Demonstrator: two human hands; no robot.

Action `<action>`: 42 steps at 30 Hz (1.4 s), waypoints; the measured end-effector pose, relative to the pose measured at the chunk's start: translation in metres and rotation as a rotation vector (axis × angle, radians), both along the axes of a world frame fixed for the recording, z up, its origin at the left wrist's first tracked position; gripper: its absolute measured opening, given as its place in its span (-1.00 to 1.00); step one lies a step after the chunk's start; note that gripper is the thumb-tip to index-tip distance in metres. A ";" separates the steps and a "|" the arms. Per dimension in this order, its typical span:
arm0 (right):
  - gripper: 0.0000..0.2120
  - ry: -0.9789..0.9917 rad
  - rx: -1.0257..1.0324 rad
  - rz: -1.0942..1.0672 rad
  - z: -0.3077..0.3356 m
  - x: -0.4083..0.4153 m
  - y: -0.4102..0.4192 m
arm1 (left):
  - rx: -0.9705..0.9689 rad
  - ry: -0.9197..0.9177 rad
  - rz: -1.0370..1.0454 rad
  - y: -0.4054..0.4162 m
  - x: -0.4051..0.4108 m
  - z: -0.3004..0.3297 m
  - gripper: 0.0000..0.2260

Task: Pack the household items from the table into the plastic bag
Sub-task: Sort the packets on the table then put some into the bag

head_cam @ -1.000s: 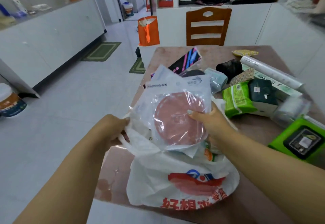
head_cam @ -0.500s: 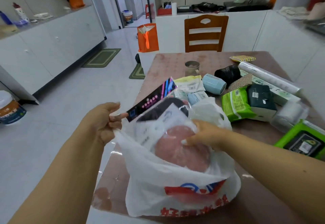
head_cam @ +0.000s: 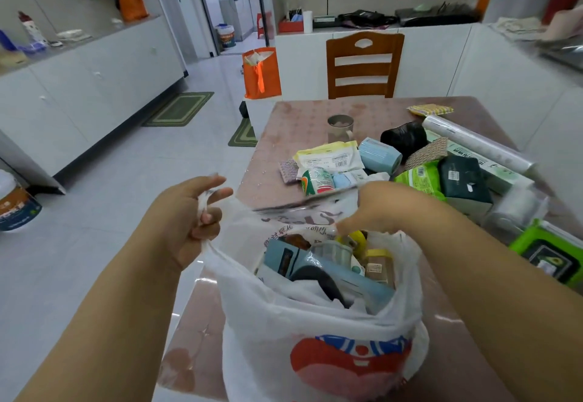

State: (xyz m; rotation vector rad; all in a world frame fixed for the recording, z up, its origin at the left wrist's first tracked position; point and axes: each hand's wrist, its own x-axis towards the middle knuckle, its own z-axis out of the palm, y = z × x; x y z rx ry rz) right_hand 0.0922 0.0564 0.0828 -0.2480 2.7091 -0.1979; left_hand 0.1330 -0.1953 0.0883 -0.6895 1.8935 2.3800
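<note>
A white plastic bag [head_cam: 315, 338] with a red and blue logo stands open at the table's near edge. My left hand [head_cam: 189, 215] pinches its left handle and holds it up. My right hand [head_cam: 378, 209] is at the bag's far rim, fingers down on a clear packet [head_cam: 299, 215] that stands tucked against the bag's back wall. Inside the bag lie a blue box [head_cam: 331, 272] and yellow-labelled items [head_cam: 375, 263]. On the table [head_cam: 315, 114] behind it wait a green can [head_cam: 317, 180], a pale pouch [head_cam: 328, 157], a blue roll [head_cam: 378, 155] and a green wipes pack [head_cam: 419, 179].
Further right lie a dark green pack [head_cam: 463, 177], a black roll [head_cam: 403, 138], a cling film roll [head_cam: 476, 146], a clear container [head_cam: 517, 209] and a green box [head_cam: 549, 256]. A metal cup [head_cam: 340, 127] stands mid-table. A wooden chair [head_cam: 364, 64] and an orange bag [head_cam: 262, 73] stand beyond.
The clear packet with the pink disc has gone down from above the bag into it. My left hand lifted the handle, and the black striped pack is no longer in sight.
</note>
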 end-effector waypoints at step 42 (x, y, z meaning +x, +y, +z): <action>-0.36 -0.196 -0.830 0.182 -0.021 0.018 -0.017 | -0.530 -0.183 -0.201 0.003 -0.002 0.032 -0.65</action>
